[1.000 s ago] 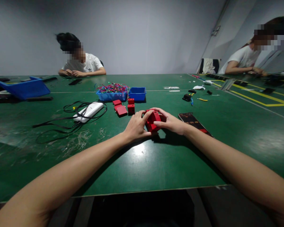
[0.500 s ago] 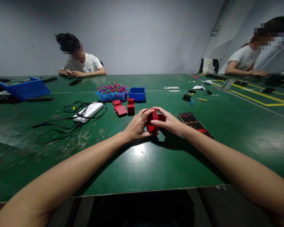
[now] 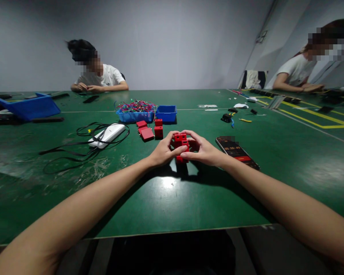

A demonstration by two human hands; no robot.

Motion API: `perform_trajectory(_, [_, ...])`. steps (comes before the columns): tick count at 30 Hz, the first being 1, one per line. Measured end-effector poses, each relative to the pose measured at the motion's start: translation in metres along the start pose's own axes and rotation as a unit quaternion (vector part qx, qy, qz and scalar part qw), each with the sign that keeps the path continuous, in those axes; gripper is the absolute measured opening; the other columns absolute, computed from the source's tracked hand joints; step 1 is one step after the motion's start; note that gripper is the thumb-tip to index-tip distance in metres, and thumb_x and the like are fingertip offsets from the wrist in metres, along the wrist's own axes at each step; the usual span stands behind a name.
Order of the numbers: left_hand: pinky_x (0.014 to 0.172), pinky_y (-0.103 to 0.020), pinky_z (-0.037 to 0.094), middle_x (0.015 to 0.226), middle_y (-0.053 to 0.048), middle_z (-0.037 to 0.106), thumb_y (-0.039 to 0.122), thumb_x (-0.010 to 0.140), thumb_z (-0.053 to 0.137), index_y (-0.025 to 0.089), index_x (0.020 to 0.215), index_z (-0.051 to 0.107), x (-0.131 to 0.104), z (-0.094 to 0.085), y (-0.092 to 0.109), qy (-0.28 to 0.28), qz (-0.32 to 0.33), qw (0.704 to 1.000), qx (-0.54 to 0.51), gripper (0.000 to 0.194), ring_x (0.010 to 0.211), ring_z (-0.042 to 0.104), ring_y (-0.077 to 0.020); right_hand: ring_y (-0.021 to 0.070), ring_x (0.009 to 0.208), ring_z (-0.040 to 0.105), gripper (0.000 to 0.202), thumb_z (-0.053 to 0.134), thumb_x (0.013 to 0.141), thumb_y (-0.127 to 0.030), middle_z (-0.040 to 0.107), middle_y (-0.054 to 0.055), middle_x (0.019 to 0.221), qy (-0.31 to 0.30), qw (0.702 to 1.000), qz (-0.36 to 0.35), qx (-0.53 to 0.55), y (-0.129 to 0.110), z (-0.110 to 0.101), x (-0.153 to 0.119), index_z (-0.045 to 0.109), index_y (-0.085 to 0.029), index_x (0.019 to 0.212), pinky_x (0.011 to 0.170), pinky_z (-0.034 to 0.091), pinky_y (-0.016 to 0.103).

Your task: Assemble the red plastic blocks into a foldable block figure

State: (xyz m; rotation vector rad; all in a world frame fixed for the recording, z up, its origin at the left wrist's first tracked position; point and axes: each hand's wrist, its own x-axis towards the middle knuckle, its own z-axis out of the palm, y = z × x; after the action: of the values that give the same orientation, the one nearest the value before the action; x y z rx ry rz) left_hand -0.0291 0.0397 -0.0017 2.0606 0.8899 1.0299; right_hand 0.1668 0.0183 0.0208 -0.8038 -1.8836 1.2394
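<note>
Above the green table (image 3: 172, 206), both hands hold several red block-shaped pieces that look like plug adapters (image 3: 180, 139). One piece at the top has two dark round holes; another in front shows a slot. My left hand (image 3: 164, 150) is closed on them from the left, its thumb across the front. From the right, my right hand (image 3: 205, 151) closes on the same group, thumb near the slotted piece. Fingers hide their far sides, so I cannot tell how they join. Beyond my left hand lie more red adapters (image 3: 147, 133), some with metal pins showing.
Behind stand a blue bin of coloured wires (image 3: 136, 116) and a second blue bin (image 3: 166, 114). A white power strip (image 3: 107, 136) with black cable lies left, a phone (image 3: 237, 152) right. Pliers (image 3: 245, 120) lie farther off. Two people (image 3: 99, 78) sit across the table.
The red adapters have turned in my hands, so the face with two holes now shows. My left thumb has come up across their front. The phone's timer went from 48 to 49.
</note>
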Motion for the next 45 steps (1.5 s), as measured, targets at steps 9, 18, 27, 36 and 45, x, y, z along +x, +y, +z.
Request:
perform_trajectory(9, [0.074,-0.031,0.053,0.102,-0.005,0.066,0.049,0.075,0.07,0.02,0.121,0.049,0.002,0.009,0.005,0.031,-0.022,0.993,-0.116,0.059,0.085,0.066,-0.0189,0.0243,0.113,0.063,0.072,0.076,0.072,-0.03,0.063,0.01,0.125,0.0,0.999,-0.031,-0.023,-0.002,-0.001,0.002,0.038,-0.024,0.133,0.097,0.05,0.042])
perform_trajectory(18, [0.073,-0.031,0.055,0.103,-0.006,0.065,0.046,0.073,0.074,0.02,0.122,0.048,0.002,0.009,0.011,0.021,-0.036,0.986,-0.162,0.061,0.084,0.067,-0.0189,0.0228,0.101,0.066,0.067,0.074,0.072,-0.025,0.064,0.009,0.117,0.002,0.998,-0.033,-0.048,-0.006,-0.001,0.001,0.037,-0.024,0.128,0.088,0.054,0.04])
perform_trajectory(27, [0.072,-0.029,0.055,0.109,-0.008,0.062,0.042,0.073,0.075,0.019,0.122,0.046,0.001,0.009,0.014,0.015,-0.031,0.983,-0.182,0.062,0.081,0.066,-0.0166,0.0216,0.099,0.067,0.067,0.074,0.073,-0.025,0.063,0.009,0.118,-0.006,0.997,-0.056,-0.047,-0.002,-0.001,0.002,0.036,-0.024,0.129,0.087,0.055,0.038])
perform_trajectory(36, [0.074,-0.028,0.054,0.11,-0.007,0.062,0.042,0.072,0.076,0.02,0.122,0.046,0.001,0.008,0.011,0.016,-0.023,0.986,-0.167,0.062,0.083,0.066,-0.0168,0.0224,0.104,0.066,0.066,0.074,0.074,-0.026,0.063,0.009,0.12,-0.007,0.996,-0.066,-0.052,-0.002,-0.001,0.002,0.036,-0.025,0.128,0.089,0.054,0.039])
perform_trajectory(45, [0.082,-0.035,0.053,0.109,-0.008,0.063,0.048,0.08,0.067,0.02,0.127,0.043,0.001,0.012,0.004,0.011,-0.008,0.99,-0.139,0.059,0.09,0.064,-0.0206,0.0222,0.104,0.066,0.067,0.074,0.075,-0.028,0.063,0.009,0.119,0.005,0.996,-0.051,-0.073,0.001,-0.002,0.001,0.036,-0.023,0.13,0.088,0.054,0.038])
